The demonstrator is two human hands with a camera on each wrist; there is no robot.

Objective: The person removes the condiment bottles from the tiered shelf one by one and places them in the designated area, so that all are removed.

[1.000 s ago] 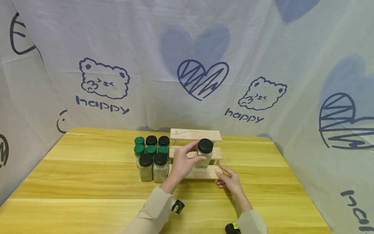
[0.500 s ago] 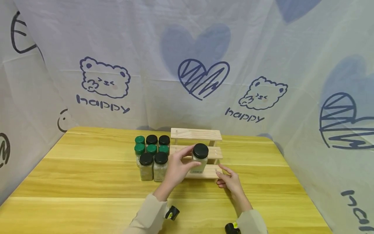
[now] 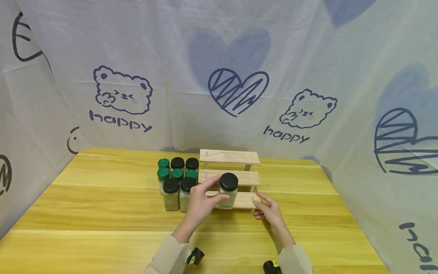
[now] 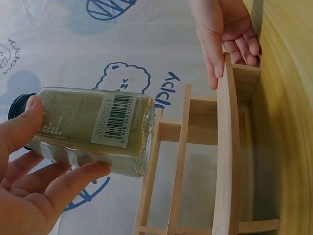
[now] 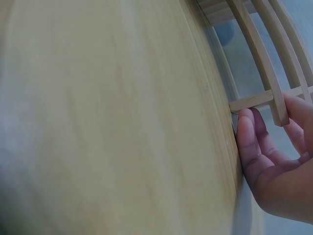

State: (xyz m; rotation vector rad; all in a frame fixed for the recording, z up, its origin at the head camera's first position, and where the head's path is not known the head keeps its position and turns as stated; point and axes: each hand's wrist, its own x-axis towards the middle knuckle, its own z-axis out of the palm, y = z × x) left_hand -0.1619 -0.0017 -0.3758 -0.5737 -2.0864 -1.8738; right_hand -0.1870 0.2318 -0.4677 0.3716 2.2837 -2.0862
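My left hand (image 3: 199, 201) holds a square glass spice jar (image 3: 228, 195) with a black lid, upright in front of the three-tier wooden rack (image 3: 228, 156). The left wrist view shows the thumb near the lid and fingers under the jar (image 4: 93, 122), whose label carries a barcode; its base faces the rack's tiers, apart from them. At the right end of the lowest tier, my right hand (image 3: 270, 213) pinches the wooden rack. From the right wrist, the right hand (image 5: 281, 169) has thumb and fingers around the end of the tier (image 5: 266, 63).
Left of the rack stand several spice jars in rows, some with green lids (image 3: 177, 174) and others with black lids (image 3: 171, 186). All of this is on a wooden table (image 3: 102, 220). A printed cloth (image 3: 178, 49) hangs behind it.
My left hand has brought the jar left and toward me, lower in the head view, away from the rack's right side. The right hand and the rack have stayed in place.
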